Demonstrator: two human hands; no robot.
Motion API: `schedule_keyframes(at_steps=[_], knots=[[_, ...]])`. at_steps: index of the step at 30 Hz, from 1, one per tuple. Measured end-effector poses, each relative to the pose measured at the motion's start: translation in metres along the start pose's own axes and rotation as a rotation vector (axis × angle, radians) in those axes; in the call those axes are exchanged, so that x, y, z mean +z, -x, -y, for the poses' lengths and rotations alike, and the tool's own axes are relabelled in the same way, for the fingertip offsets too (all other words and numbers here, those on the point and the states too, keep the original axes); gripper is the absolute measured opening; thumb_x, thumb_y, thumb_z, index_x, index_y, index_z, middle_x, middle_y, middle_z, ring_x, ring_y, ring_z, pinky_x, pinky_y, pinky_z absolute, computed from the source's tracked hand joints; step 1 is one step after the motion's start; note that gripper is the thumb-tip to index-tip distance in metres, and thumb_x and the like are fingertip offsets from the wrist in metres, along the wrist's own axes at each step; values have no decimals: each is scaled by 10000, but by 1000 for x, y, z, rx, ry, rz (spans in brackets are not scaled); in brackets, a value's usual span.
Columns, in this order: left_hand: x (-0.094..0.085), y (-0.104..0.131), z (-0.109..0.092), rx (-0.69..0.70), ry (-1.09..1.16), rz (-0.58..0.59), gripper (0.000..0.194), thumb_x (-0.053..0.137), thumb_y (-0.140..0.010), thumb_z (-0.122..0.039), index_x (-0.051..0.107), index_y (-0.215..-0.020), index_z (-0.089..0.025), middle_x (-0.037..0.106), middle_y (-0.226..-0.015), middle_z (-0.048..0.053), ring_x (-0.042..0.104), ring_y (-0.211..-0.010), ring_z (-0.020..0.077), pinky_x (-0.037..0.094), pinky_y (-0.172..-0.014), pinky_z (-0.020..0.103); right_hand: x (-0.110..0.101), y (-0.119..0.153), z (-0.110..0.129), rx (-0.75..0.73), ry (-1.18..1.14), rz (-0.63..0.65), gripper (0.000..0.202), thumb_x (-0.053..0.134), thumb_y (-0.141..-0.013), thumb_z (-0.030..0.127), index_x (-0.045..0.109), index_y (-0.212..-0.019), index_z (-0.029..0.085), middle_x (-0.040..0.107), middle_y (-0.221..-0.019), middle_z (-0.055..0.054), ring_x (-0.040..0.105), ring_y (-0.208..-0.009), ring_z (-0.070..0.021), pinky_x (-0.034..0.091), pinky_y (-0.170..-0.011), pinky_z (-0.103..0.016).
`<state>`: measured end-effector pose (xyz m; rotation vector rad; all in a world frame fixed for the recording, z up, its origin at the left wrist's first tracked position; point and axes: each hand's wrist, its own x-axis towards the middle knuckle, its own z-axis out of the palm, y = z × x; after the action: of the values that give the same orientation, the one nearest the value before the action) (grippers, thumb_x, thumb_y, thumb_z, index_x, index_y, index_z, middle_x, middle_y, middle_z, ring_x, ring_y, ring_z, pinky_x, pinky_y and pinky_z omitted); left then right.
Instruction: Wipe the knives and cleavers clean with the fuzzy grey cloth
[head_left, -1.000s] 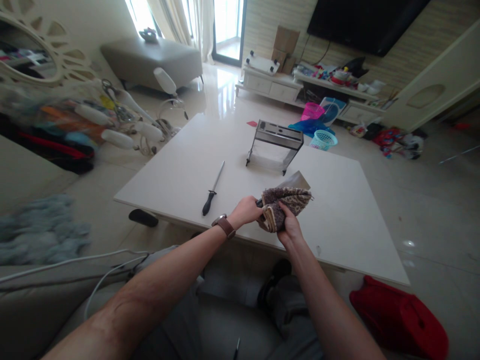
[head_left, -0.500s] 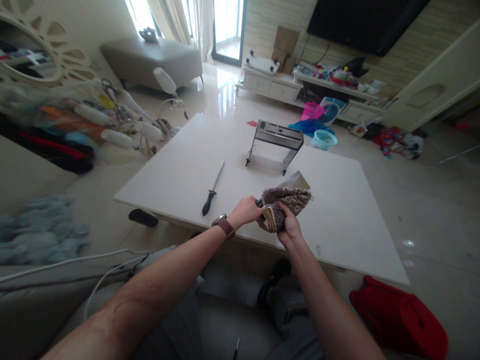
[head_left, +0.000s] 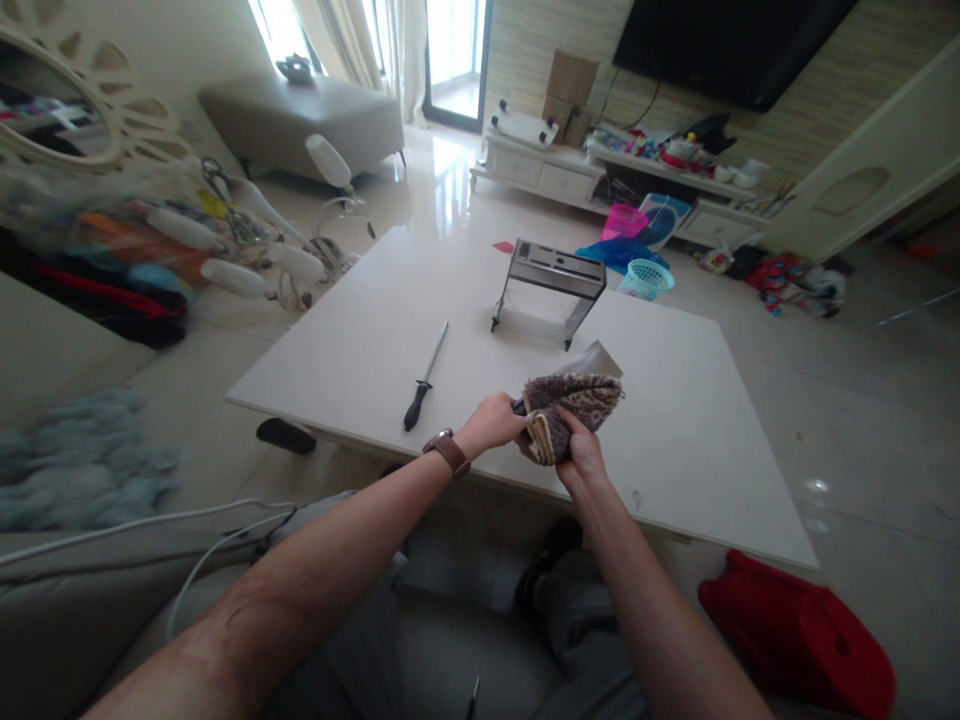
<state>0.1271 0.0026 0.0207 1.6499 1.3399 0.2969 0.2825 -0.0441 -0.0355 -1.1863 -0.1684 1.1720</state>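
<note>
Little changed: left hand (head_left: 493,424) clasps knife (head_left: 598,359) by handle, right hand (head_left: 584,456) pinches cloth (head_left: 576,396).

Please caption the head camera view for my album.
Left hand gripping a knife, right hand holding a patterned cloth partly covering it, above a white table.

Legible text, labels, brands, numbers: none. Television (head_left: 720,45): any marking too dark and small to read. Cardboard boxes (head_left: 572,76) below it, to the left: lettering indistinct, if any.
</note>
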Motion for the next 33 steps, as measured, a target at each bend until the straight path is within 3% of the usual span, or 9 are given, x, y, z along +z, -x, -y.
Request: schedule_keyframes(at_steps=[4, 9, 13, 20, 25, 29, 33], knots=[[-5, -1, -2, 4, 76, 39, 212, 641, -792, -261, 590, -610, -165, 553, -494, 4, 539, -411, 123, 373, -426, 212, 6, 3, 13, 25, 14, -72, 357, 859, -621, 134, 730, -954, 122, 818, -890, -54, 770, -722, -208, 680, -700, -341], [-21, -5, -5, 41, 102, 49, 188, 618, -754, -209, 551, -582, -175, 514, -459, -19, 516, -389, 109, 368, -410, 205, 8, 5, 38, -18, 54, -37, 340, 849, -578, 104, 748, -902, 110, 814, -859, -53, 756, -702, -201, 670, -671, -310], [-28, -3, -6, -17, 114, 49, 132, 627, -737, -217, 568, -628, -174, 530, -473, -19, 531, -398, 123, 356, -405, 217, 5, 5, 53, 1, 2, 44, 315, 822, -644, 137, 751, -950, 143, 817, -904, -38, 765, -756, -196, 674, -718, -315], [-14, 2, -9, -47, 184, 30, 147, 652, -775, -280, 606, -690, -170, 540, -493, -12, 534, -424, 132, 381, -440, 233, 7, 10, 62, 25, -77, 79, 205, 760, -768, 175, 751, -972, 192, 819, -976, -13, 772, -844, -173, 661, -807, -297], [-3, 1, -9, -4, 236, 26, 167, 633, -786, -289, 610, -673, -168, 525, -487, -14, 525, -426, 129, 388, -452, 236, 14, 21, 68, 58, -188, 201, 159, 698, -852, 274, 754, -991, 219, 817, -992, -11, 779, -923, -175, 652, -872, -307], [-1, 0, -11, 98, 185, -17, 190, 619, -790, -279, 631, -648, -154, 527, -513, -12, 520, -475, 118, 358, -490, 229, 14, 22, 68, 91, -172, 224, 134, 736, -836, 272, 738, -957, 214, 816, -951, -24, 782, -914, -182, 655, -872, -322], [0, -2, -13, 211, 65, -149, 201, 613, -788, -249, 689, -650, -125, 513, -542, -8, 501, -574, 117, 301, -546, 237, 10, 16, 61, 103, -124, 230, 230, 789, -784, 226, 723, -1003, 203, 815, -1015, -41, 781, -959, -216, 669, -870, -384]])
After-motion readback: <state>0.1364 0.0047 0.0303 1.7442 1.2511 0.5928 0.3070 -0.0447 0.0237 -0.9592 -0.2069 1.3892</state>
